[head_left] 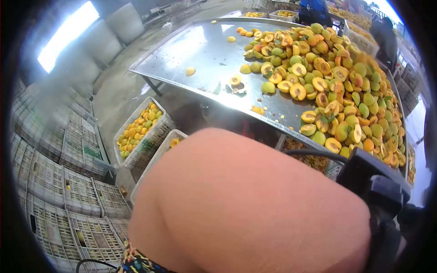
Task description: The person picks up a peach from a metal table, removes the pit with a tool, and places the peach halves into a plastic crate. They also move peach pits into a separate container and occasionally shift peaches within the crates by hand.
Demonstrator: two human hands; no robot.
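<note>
A bare bent arm [255, 195] fills the lower middle, very close to the camera. A patterned sleeve [143, 261] shows at its lower left end, and a black device [375, 179] is strapped round it at the right. Neither my left hand nor my right hand shows; what they hold is hidden. Beyond the arm, a heap of halved yellow-green stone fruit [330, 82], like peaches or apricots, covers the right part of a metal table [182, 54]. Many halves lie cut side up, some with a dark pit hollow.
Left of the table stands a white crate [145, 143] full of fruit, with another crate [170, 136] partly behind the arm. Stacked slatted crates [63, 191] line the left side. Across the table are a person in blue [314, 10] and a person in dark clothes [386, 43].
</note>
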